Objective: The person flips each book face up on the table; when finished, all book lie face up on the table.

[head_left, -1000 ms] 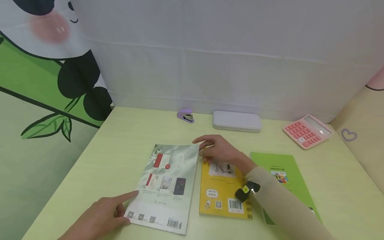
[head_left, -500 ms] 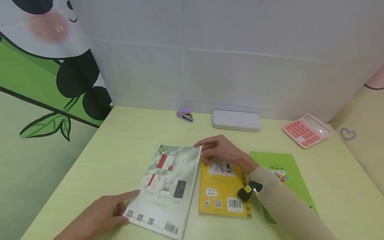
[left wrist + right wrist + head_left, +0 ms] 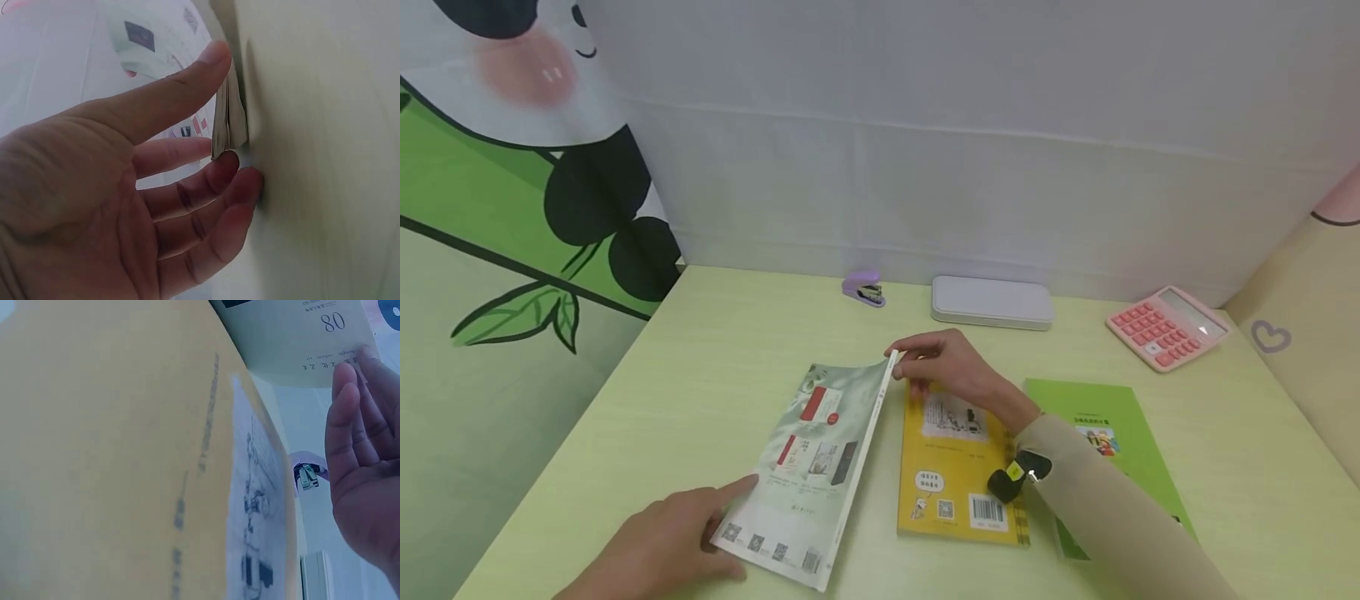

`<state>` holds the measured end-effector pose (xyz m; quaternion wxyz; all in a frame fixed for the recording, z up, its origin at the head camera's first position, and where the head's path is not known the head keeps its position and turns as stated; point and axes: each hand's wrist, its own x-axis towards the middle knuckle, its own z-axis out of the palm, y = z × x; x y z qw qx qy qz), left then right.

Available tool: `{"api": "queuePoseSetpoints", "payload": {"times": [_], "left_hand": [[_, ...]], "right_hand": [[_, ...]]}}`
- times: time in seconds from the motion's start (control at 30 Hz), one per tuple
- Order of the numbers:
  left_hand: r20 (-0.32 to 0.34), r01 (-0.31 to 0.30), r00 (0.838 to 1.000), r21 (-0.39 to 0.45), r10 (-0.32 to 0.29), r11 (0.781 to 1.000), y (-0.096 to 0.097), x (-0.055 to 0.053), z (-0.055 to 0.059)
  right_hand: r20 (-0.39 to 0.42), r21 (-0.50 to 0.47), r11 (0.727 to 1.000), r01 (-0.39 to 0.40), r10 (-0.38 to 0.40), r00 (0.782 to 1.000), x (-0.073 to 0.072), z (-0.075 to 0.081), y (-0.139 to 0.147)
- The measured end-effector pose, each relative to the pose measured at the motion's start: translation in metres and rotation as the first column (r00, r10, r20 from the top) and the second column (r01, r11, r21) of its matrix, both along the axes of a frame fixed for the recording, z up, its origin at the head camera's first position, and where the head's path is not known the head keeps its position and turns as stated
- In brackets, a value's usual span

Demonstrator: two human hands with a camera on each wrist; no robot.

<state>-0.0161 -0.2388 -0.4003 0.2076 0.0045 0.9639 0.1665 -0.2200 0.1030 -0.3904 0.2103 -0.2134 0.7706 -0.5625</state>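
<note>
A pale green-grey magazine (image 3: 812, 475) lies tilted on the table, its right edge with the spine raised. My right hand (image 3: 943, 360) pinches the top right corner between thumb and fingers. In the right wrist view that hand (image 3: 369, 450) meets the underside cover, marked "80". My left hand (image 3: 662, 537) holds the lower left edge. Seen from the left wrist, the thumb lies against the cover and curled fingers meet the page edges (image 3: 228, 119). Beneath my right hand lies a yellow book (image 3: 958, 483), barcode side up.
A green book (image 3: 1120, 442) lies partly under the right forearm. Along the back stand a purple stapler (image 3: 865, 289), a white flat case (image 3: 992, 302) and a pink calculator (image 3: 1168, 329). A white cloth backdrop (image 3: 865, 167) rises behind the table (image 3: 737, 325).
The magazine's right side has risen from flat to tilted, so its spine now shows. My right hand has lifted that corner slightly; my left hand stays near the lower left edge.
</note>
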Motion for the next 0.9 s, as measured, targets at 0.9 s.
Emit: {"api": "queuePoseSetpoints", "payload": {"times": [0.9], "left_hand": [[-0.212, 0.247, 0.947, 0.006, -0.240, 0.969, -0.011, 0.010, -0.001]], "right_hand": [[-0.034, -0.125, 0.982, 0.144, -0.150, 0.988, -0.004, 0.029, -0.016]]}}
